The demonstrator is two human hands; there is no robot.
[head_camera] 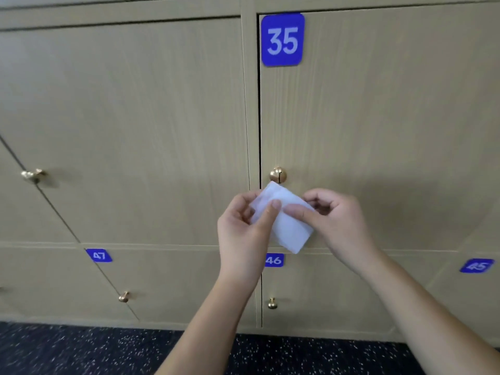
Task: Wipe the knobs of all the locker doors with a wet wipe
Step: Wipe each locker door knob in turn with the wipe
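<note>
While the wet wipe (284, 220) is pinched by both hands, it is held folded. It is gripped by the left hand (243, 226) and right hand (335, 220), just below the brass knob (278, 175).

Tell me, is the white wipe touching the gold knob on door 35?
Cannot tell. In the head view the wet wipe, held by both hands, has its top corner right under the knob, with no plain gap or contact.
</note>
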